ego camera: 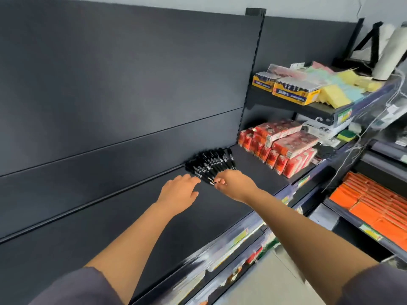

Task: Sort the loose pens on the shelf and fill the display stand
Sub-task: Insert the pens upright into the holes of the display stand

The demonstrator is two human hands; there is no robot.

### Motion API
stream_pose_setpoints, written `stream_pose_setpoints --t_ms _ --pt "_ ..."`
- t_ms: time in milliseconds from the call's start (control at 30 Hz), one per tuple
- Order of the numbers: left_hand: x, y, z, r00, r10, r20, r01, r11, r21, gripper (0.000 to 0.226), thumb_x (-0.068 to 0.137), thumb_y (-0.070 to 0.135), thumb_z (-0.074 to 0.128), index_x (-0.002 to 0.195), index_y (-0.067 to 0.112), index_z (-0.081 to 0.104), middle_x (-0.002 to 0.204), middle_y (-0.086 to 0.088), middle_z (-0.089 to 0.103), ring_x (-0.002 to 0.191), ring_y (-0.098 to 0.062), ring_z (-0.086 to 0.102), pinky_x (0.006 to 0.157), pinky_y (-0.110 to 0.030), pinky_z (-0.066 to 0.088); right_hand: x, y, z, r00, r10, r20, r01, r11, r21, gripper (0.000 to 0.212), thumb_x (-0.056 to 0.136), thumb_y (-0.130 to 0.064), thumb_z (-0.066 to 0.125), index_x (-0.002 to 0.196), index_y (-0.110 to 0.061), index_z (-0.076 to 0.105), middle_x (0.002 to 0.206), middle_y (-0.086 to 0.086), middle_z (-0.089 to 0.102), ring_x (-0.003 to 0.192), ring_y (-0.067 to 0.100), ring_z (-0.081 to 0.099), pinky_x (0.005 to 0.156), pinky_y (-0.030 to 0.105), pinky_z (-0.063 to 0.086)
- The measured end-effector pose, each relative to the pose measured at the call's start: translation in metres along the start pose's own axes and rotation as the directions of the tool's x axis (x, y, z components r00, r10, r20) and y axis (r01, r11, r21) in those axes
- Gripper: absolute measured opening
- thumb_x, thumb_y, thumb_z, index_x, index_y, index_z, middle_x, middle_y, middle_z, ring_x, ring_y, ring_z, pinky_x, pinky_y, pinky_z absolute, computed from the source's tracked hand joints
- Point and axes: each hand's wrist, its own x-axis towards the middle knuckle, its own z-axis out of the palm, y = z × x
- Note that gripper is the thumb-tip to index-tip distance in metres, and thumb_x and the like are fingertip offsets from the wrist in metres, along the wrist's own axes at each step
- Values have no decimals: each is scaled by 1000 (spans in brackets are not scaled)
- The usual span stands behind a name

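My L hand (179, 192) lay spread; R hand (233, 183) prob. pinched pens (209, 164) by near ends. They'd feel light, stiff, slick.

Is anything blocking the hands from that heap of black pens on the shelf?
Nothing visible. The left hand and right hand are at the near edge of the black pens; the red boxes stand apart, to the right.
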Motion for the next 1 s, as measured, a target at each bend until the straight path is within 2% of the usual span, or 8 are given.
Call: stream_pose_setpoints --t_ms 100,300,400,500,600,733,867,1000 --pt "54 -4 21 993 -48 106 49 999 -10 50 96 33 44 143 26 30 137 -2 42 125 -24 40 99 -39 36 43 24 -4 998 26 50 -25 1000 -18 30 96 -29 48 121 -18 59 120 5 61 107 26 57 86 42 50" --pt "126 -16 56 958 -135 251 150 988 -40 57 95 34 45 145 32 19 138 -6 38 124 -28 40 96 -43 40 118 48 1 991 35 132 -27 998 -58 38 96 -31 48 131 -18 53 129 6 55 118 28 52 93 42 47" --pt "143 -20 68 938 -171 301 209 973 -97 50 95 37 43 141 35 23 135 -8 37 122 -28 39 95 -44 41 145 51 9 986 28 165 -18 998 -57 38 96 -31 49 131 -17 53 131 7 54 119 28 52 94 42 47" --pt "153 -26 71 938 -200 283 253 954 -161 32 97 42 36 126 30 39 122 -8 41 114 -28 42 87 -41 41 166 50 20 982 27 186 -13 997 -73 36 95 -30 49 127 -14 55 129 10 52 116 31 53 92 42 47" --pt "156 -39 69 921 -269 283 320 935 -152 33 98 46 31 112 21 47 115 -8 42 109 -29 45 84 -40 41 182 42 34 989 47 137 -32 994 -107 38 92 -32 55 122 -9 54 123 12 52 111 33 55 86 40 48" --pt "152 -53 68 883 -379 277 423 898 -119 33 92 42 47 117 21 45 121 -9 36 112 -29 43 84 -39 45 195 28 50 993 -15 116 44 967 -249 43 87 -38 61 119 -11 52 119 8 54 113 31 52 85 40 46" --pt "151 -43 71 849 -478 227 517 841 -161 39 90 24 53 125 21 35 123 -10 34 107 -29 46 76 -38 47 199 20 63 995 -74 71 94 935 -342 31 87 -26 59 114 -12 55 114 7 61 109 29 57 83 36 42" --pt "154 -39 76 818 -553 160 575 795 -191 61 86 5 51 138 21 22 123 -14 42 103 -31 53 72 -37 44 202 14 67 985 -28 173 85 941 -328 22 86 -17 56 108 -15 61 109 7 65 106 29 61 72 32 42"
